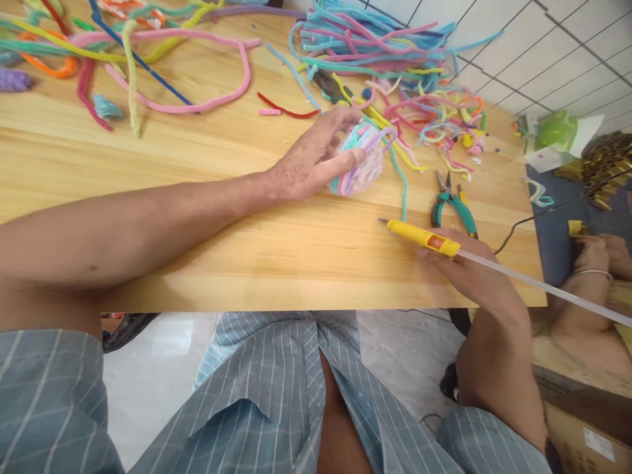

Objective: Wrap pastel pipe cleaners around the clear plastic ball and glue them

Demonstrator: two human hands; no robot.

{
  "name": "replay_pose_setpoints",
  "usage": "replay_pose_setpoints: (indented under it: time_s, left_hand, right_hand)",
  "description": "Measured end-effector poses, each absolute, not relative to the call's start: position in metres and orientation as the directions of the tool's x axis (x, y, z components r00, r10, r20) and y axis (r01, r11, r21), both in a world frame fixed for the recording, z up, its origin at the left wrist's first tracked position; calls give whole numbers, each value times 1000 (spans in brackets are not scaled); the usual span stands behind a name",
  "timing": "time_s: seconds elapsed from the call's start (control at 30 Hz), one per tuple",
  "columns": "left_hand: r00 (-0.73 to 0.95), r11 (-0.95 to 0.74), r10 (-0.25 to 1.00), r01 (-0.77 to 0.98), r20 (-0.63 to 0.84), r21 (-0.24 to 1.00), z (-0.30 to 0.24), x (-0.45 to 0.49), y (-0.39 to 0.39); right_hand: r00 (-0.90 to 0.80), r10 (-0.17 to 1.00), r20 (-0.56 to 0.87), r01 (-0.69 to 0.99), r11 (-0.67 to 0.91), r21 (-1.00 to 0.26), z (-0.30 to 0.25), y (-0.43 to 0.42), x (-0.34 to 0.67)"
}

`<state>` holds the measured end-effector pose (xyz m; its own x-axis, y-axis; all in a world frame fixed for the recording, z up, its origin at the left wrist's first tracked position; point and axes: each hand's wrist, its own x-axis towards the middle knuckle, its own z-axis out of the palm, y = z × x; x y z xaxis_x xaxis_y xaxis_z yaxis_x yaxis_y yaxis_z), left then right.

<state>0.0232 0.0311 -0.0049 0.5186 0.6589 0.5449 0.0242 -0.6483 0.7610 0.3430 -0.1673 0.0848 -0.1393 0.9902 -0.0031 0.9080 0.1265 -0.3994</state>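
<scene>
The left hand [316,161] clamps the rounded, pastel fuzzy-stem bundle [363,164], apparently for steadiness, at eleven o'clock from the yellow plastic glue gun [419,237]. The right hand [461,263] grips this gun, nozzle [383,222] pointing to ten o'clock, apart from the bundle, presumably for clearance.

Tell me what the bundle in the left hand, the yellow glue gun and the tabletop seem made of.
Bundle: apparently chenille stems, soft and matte, judging by the fuzzy pastel strands.
Yellow glue gun: probably hard plastic, given its rigid, evenly coloured body with a slight sheen.
Tabletop: wood or wood-look laminate, smooth; grain lines show, but either is possible.
</scene>
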Motion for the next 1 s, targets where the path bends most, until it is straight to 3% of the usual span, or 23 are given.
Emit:
replay_pose_setpoints:
  time_s: [0.33,0.63,1.0]
  left_hand:
    - [497,-654,658,6,565,757,-13,25,37]
    - [505,-636,664,-5,551,771,-6,24,33]
    - [530,-621,662,-9,530,784,-4,20,34]
  right_hand:
    - [-170,985,28,909,168,-382,85,-168,343]
    - [-148,983,-111,914,93,-396,106,-184,344]
    - [-155,978,-141,926,94,-366,103,-186,344]
